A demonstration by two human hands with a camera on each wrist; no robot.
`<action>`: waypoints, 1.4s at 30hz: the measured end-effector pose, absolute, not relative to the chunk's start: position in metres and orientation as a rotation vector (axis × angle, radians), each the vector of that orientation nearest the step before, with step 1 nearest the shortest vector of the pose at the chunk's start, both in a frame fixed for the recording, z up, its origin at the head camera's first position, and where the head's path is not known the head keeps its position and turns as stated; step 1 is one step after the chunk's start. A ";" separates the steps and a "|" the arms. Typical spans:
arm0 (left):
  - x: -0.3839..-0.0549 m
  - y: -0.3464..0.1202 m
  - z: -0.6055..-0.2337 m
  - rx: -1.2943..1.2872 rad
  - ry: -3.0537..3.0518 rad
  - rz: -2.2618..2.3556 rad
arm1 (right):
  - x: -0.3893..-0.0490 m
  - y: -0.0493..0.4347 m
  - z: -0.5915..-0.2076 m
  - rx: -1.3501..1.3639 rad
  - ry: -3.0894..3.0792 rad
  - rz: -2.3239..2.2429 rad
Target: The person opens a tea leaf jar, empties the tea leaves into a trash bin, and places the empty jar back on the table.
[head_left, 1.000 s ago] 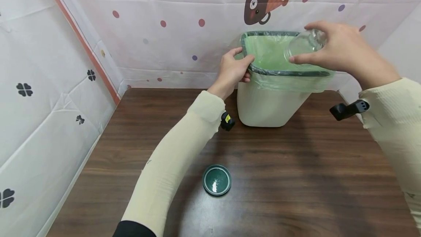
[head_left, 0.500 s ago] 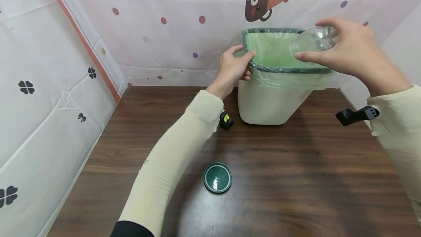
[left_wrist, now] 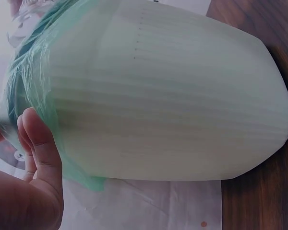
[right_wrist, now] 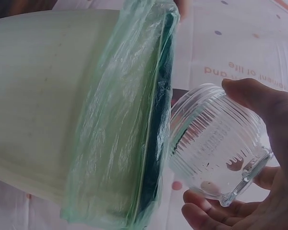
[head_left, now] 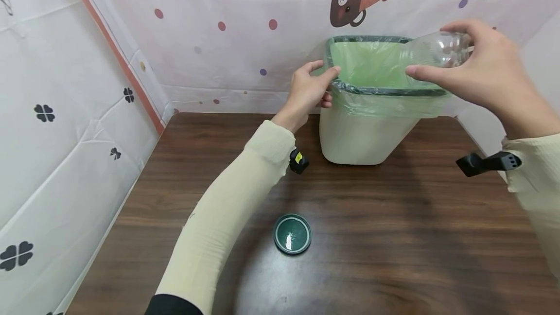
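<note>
My right hand (head_left: 494, 67) holds a clear ribbed glass jar (right_wrist: 216, 143) over the right side of a trash bin, thumb on one side and fingers on the other. The jar lies tilted on its side, its mouth toward the bin's opening. The cream trash bin (head_left: 365, 137) stands upright on the table, lined with a thin green bag (head_left: 389, 106) folded over its dark green rim. At the bin's left corner my left hand (head_left: 306, 89) pinches the rim and bag, thumb on top. In the left wrist view its curled fingers (left_wrist: 38, 139) lie against the outside.
A round dark green lid (head_left: 292, 234) lies on the brown wooden table (head_left: 372, 237), in front of the bin. Behind the bin rises a pale wall sheet (head_left: 218, 57) with dots and a bear print; another sheet (head_left: 65, 159) with clover prints hangs at left.
My right hand and the jar have moved to the right and slightly up, bringing the jar toward the bin's right edge. The left hand keeps its grip on the rim.
</note>
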State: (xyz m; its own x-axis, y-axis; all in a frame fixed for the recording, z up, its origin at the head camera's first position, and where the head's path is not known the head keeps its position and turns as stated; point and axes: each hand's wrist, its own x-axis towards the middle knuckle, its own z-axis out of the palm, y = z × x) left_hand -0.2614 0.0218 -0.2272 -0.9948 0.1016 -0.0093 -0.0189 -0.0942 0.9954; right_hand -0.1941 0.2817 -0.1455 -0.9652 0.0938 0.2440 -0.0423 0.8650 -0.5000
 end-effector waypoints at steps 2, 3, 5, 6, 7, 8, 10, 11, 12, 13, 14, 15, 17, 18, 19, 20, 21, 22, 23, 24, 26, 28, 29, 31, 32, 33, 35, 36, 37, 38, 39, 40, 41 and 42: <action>-0.261 0.021 -0.228 0.092 2.051 2.267 | -0.191 0.284 -0.147 -0.042 -2.747 0.783; -0.261 0.021 -0.228 0.092 2.049 2.268 | -0.189 0.285 -0.147 -0.045 -2.729 0.800; -0.260 0.020 -0.229 0.095 2.045 2.269 | -0.185 0.287 -0.149 -0.045 -2.684 0.853; -0.260 0.019 -0.229 0.098 2.045 2.269 | -0.184 0.289 -0.150 -0.045 -2.663 0.874; -0.260 0.019 -0.229 0.101 2.045 2.268 | -0.182 0.290 -0.151 -0.044 -2.644 0.885; -0.260 0.019 -0.230 0.105 2.045 2.267 | -0.180 0.290 -0.152 -0.044 -2.626 0.904; -0.260 0.018 -0.230 0.108 2.047 2.267 | -0.178 0.292 -0.155 -0.050 -2.599 0.920; -0.259 0.018 -0.231 0.110 2.048 2.269 | -0.177 0.292 -0.156 -0.058 -2.593 0.921; -0.259 0.018 -0.231 0.110 2.049 2.270 | -0.176 0.292 -0.157 -0.064 -2.589 0.920; -0.259 0.018 -0.231 0.110 2.047 2.271 | -0.176 0.293 -0.158 -0.071 -2.585 0.931; -0.259 0.017 -0.232 0.109 2.045 2.272 | -0.175 0.293 -0.158 -0.083 -2.581 0.943; -0.259 0.017 -0.232 0.109 2.043 2.274 | -0.175 0.293 -0.158 -0.095 -2.575 0.954; -0.259 0.016 -0.233 0.108 2.034 2.279 | -0.174 0.293 -0.159 -0.110 -2.564 0.961; -0.259 0.016 -0.233 0.109 2.032 2.282 | -0.173 0.293 -0.159 -0.116 -2.558 0.968; -0.259 0.016 -0.234 0.107 2.029 2.286 | -0.172 0.292 -0.160 -0.116 -2.551 0.966; -0.259 0.015 -0.234 0.107 2.029 2.291 | -0.171 0.292 -0.160 -0.115 -2.543 0.964; -0.259 0.015 -0.234 0.107 2.029 2.295 | -0.170 0.291 -0.161 -0.107 -2.533 0.960; -0.259 0.015 -0.235 0.108 2.030 2.298 | -0.169 0.291 -0.161 -0.103 -2.523 0.962; -0.258 0.014 -0.235 0.108 2.032 2.299 | -0.168 0.290 -0.161 -0.104 -2.515 0.966; -0.258 0.013 -0.235 0.110 2.034 2.299 | -0.167 0.290 -0.161 -0.101 -2.507 0.974; -0.258 0.012 -0.235 0.117 2.039 2.293 | -0.165 0.289 -0.163 -0.096 -2.494 0.980; -0.258 0.010 -0.235 0.123 2.040 2.286 | -0.164 0.288 -0.164 -0.096 -2.486 0.992; -0.258 0.010 -0.236 0.125 2.041 2.285 | -0.164 0.288 -0.165 -0.092 -2.482 0.995; -0.258 0.008 -0.237 0.130 2.045 2.282 | -0.163 0.288 -0.167 -0.084 -2.474 1.014; -0.257 0.008 -0.237 0.127 2.049 2.278 | -0.163 0.288 -0.168 -0.081 -2.470 1.024; -0.257 0.007 -0.237 0.125 2.051 2.277 | -0.162 0.288 -0.169 -0.076 -2.466 1.038; -0.257 0.007 -0.238 0.127 2.060 2.274 | -0.161 0.287 -0.171 -0.062 -2.459 1.052; -0.257 0.007 -0.238 0.127 2.062 2.272 | -0.161 0.287 -0.172 -0.060 -2.458 1.059; -0.256 0.006 -0.239 0.125 2.065 2.270 | -0.161 0.287 -0.172 -0.059 -2.454 1.073; -0.256 0.006 -0.239 0.125 2.065 2.271 | -0.160 0.287 -0.172 -0.062 -2.455 1.079; -0.257 0.006 -0.239 0.129 2.065 2.274 | -0.160 0.287 -0.172 -0.067 -2.455 1.092; -0.257 0.006 -0.240 0.132 2.064 2.276 | -0.159 0.286 -0.173 -0.072 -2.457 1.100; -0.257 0.005 -0.240 0.130 2.063 2.278 | -0.159 0.287 -0.173 -0.082 -2.458 1.113; -0.257 0.004 -0.240 0.129 2.064 2.281 | -0.158 0.287 -0.173 -0.093 -2.463 1.118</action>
State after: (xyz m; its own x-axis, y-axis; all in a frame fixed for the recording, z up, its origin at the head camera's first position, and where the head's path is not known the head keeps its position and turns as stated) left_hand -0.2567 0.0044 -0.2404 -0.9945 0.1031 0.0197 0.0093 -0.1001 0.9949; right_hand -0.1583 0.2867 -0.1733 -0.9046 0.2338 0.3564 -0.1142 0.6726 -0.7312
